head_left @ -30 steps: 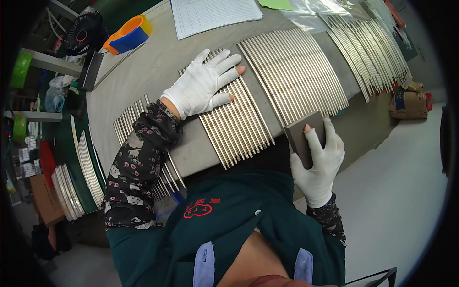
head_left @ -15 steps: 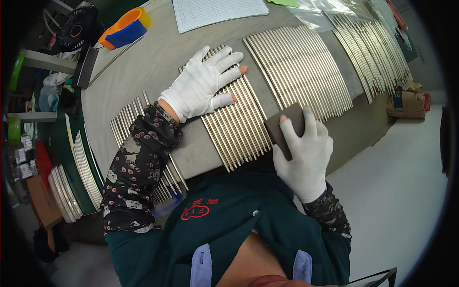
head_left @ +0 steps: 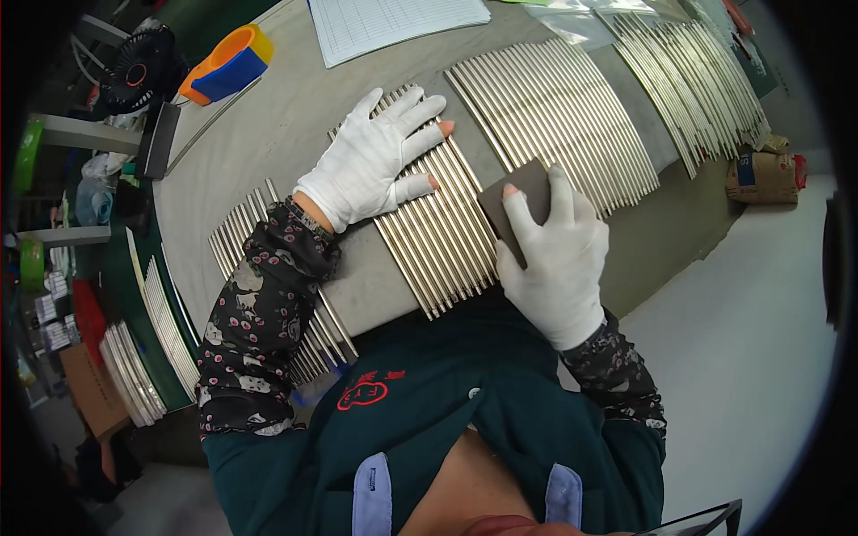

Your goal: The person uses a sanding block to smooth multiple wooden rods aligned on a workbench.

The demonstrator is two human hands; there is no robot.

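My left hand [head_left: 371, 161], in a white glove with some bare fingertips, lies with fingers spread across the upper part of a row of shiny metal rods [head_left: 438, 237]. The rods lie side by side on the grey table. In my right hand [head_left: 563, 259], gloved the same way, is a dark grey-brown rectangular block [head_left: 527, 201], like a sanding sponge. The thumb and fingers press on the block at the right edge of that row. Its underside is hidden. A wider row of rods [head_left: 554, 116] lies just beyond, right of the block.
More rods [head_left: 693, 94] lie at the far right, and others [head_left: 237, 228] sit under and beside my left forearm. Paper sheets [head_left: 393, 22], an orange-and-blue tape dispenser [head_left: 228, 67] and a black fan [head_left: 143, 70] stand at the back. A brown bag [head_left: 764, 179] is beyond the right edge.
My right hand and the block have moved slightly up and to the left. My left hand stays flat on the rods, with only a small shift of the whole view.
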